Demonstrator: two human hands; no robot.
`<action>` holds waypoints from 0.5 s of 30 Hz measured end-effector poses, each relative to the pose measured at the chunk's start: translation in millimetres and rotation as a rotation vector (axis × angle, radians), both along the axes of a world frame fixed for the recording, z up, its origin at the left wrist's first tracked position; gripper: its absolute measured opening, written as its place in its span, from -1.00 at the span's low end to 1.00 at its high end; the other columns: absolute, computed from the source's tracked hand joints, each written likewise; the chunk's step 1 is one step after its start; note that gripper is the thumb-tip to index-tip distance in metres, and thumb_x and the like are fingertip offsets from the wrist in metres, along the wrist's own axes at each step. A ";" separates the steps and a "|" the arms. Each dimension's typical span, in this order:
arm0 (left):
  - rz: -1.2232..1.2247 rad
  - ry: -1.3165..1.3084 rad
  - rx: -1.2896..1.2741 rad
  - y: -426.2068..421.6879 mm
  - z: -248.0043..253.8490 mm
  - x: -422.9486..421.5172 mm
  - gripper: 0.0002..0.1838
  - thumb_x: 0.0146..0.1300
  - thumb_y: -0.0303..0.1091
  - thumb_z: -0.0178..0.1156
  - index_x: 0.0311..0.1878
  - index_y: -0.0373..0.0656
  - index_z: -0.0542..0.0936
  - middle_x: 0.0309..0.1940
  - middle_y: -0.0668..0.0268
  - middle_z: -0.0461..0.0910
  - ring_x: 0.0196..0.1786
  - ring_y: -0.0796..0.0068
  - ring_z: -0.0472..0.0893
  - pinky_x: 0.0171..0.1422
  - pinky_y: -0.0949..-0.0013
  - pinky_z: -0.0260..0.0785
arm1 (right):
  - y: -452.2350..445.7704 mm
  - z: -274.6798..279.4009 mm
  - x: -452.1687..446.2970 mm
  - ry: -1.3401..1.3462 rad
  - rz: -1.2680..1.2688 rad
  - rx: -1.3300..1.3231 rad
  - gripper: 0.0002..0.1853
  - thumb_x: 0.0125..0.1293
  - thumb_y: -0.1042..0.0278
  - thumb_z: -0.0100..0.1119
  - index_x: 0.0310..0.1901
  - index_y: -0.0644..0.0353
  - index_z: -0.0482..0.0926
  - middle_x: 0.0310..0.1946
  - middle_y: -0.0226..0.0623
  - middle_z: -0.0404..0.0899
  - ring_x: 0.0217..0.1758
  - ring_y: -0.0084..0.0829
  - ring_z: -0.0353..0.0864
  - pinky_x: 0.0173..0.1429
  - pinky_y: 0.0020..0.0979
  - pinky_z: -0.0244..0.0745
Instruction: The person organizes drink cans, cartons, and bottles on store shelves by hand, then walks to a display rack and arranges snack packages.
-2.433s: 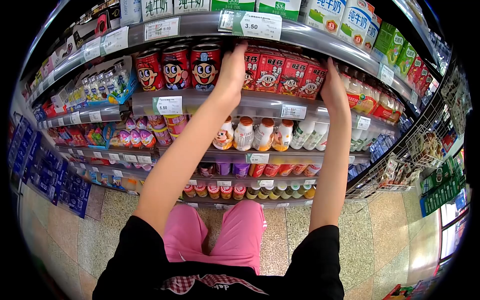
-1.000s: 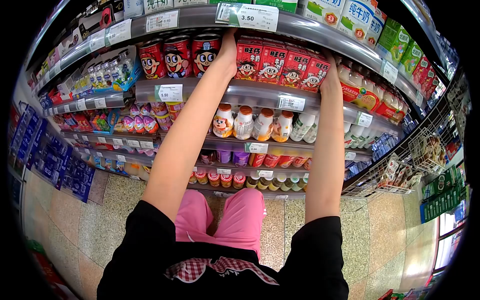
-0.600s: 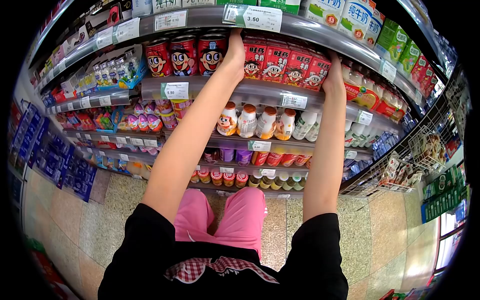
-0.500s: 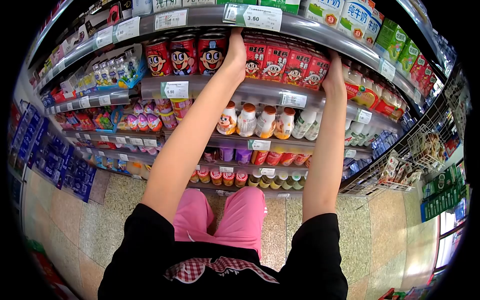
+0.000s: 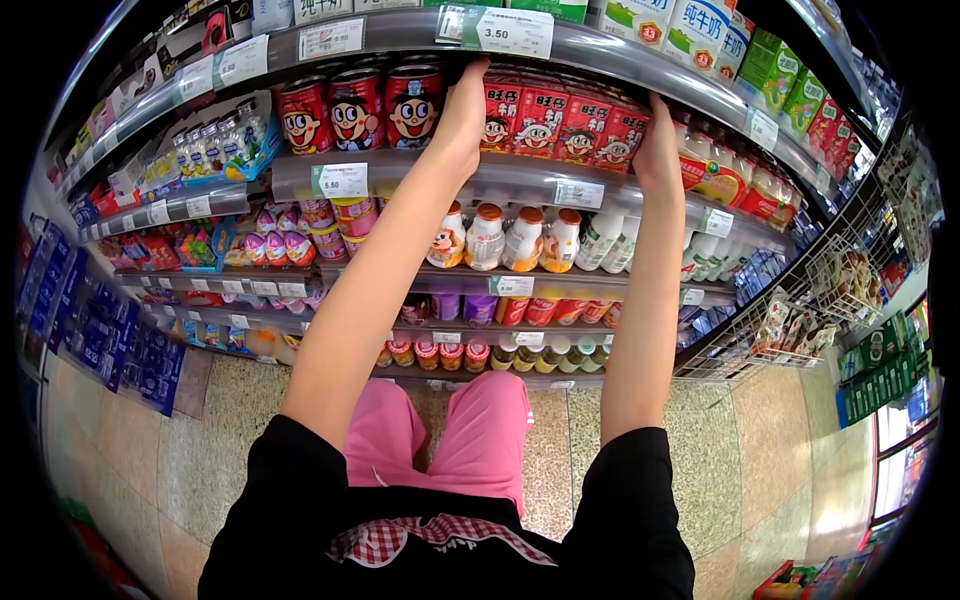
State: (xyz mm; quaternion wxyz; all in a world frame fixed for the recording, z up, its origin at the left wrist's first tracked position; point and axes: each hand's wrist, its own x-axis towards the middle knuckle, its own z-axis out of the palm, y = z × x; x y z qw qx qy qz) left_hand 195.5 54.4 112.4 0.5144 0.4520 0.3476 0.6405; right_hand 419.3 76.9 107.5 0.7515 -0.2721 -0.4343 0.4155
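Several red milk cartons (image 5: 541,122) with cartoon faces stand in a row on the upper shelf. My left hand (image 5: 463,118) reaches in at the row's left end, between the cartons and the red cartoon-face cans (image 5: 412,110). At the right end my right hand (image 5: 657,150) lies along the side of the last carton. Both hands look stretched out flat, flanking the row; the far fingers are partly hidden under the shelf above. Just right of my right hand are packs of bottled drinks (image 5: 712,172).
A shelf edge with price tags (image 5: 497,33) runs close above my hands, with milk boxes (image 5: 697,35) on it. Lower shelves hold white bottles with orange caps (image 5: 486,240) and small jars (image 5: 451,355). A wire rack (image 5: 780,325) stands at the right.
The view has shifted slightly, moving the shelf a little left in the picture. Both hands stay at the two ends of the carton row, with little visible movement.
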 end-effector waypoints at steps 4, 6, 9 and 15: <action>0.022 0.005 0.018 7.4 -7.5 0.0 -0.36 0.34 0.10 0.12 0.32 -0.17 0.45 0.27 0.24 0.51 0.31 0.39 0.43 0.47 0.21 0.13 | -7.7 -1.8 -2.9 0.035 0.044 0.017 -0.55 0.51 0.22 -0.01 0.31 0.27 0.35 0.31 -0.15 0.43 0.35 -0.30 0.43 0.44 -0.22 0.33; 0.054 0.024 0.024 15.4 -12.1 0.7 -0.41 0.36 0.06 0.11 0.27 -0.17 0.49 0.22 0.26 0.55 0.28 0.41 0.45 0.45 0.23 0.15 | -13.6 -1.4 -2.5 0.034 0.060 -0.023 -0.54 0.51 0.22 -0.02 0.32 0.27 0.34 0.31 -0.16 0.42 0.35 -0.30 0.43 0.44 -0.22 0.33; 0.069 0.040 0.047 16.4 -13.5 1.7 -0.46 0.38 0.03 0.11 0.24 -0.18 0.52 0.17 0.28 0.58 0.23 0.43 0.49 0.41 0.27 0.18 | -13.7 -2.0 -2.9 0.015 0.060 -0.042 -0.53 0.51 0.23 -0.02 0.34 0.29 0.33 0.31 -0.17 0.43 0.34 -0.30 0.44 0.43 -0.23 0.33; 0.030 0.043 0.045 14.1 -13.2 0.5 -0.43 0.37 0.04 0.11 0.26 -0.20 0.50 0.20 0.27 0.56 0.26 0.42 0.46 0.45 0.27 0.13 | -14.2 -4.2 -5.0 -0.011 0.045 -0.077 -0.56 0.51 0.26 -0.03 0.29 0.33 0.40 0.23 -0.19 0.51 0.27 -0.34 0.49 0.40 -0.32 0.33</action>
